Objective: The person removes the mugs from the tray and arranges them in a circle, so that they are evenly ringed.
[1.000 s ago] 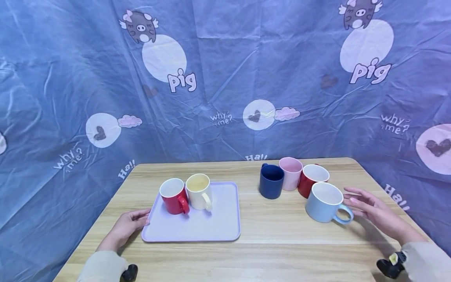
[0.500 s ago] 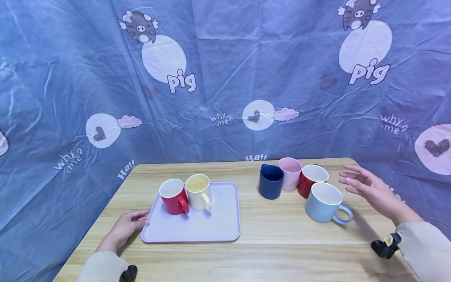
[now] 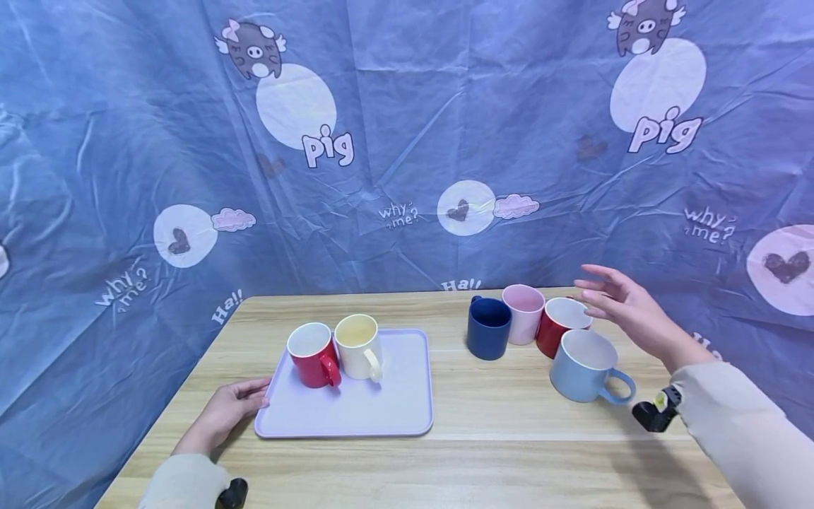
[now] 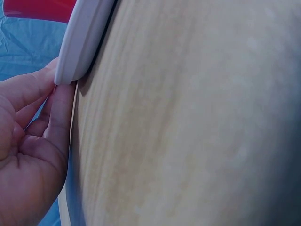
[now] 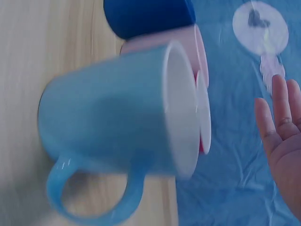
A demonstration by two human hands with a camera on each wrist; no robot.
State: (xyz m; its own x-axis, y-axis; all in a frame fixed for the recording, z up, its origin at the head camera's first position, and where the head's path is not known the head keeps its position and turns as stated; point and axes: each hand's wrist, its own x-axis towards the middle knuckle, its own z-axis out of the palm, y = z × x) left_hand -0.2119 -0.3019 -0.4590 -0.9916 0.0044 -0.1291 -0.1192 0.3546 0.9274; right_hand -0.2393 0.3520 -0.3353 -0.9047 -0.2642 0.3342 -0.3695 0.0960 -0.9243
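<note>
My left hand [image 3: 230,408] is at the left edge of a lilac tray [image 3: 343,423], its fingertips pinching the rim [image 4: 81,52]. Standing upright on the tray are a red mug [image 3: 314,366] with a white inside and a cream mug [image 3: 357,355], side by side. My right hand [image 3: 626,311] is raised with its fingers spread and holds nothing. It hovers above and behind a light blue mug [image 5: 108,115] and overlaps the rim of a second red mug [image 3: 555,338] in the head view. Left of that stand a pink mug [image 3: 524,322] and a navy mug [image 3: 488,332].
All this stands on a light wooden table [image 3: 502,417]. The four-mug group is packed closely at the right back. A blue printed cloth [image 3: 394,141] hangs behind and beside the table.
My right hand has risen from beside the light blue mug's handle and moved left, over the back of the mugs. My left hand and the tray have stayed put.
</note>
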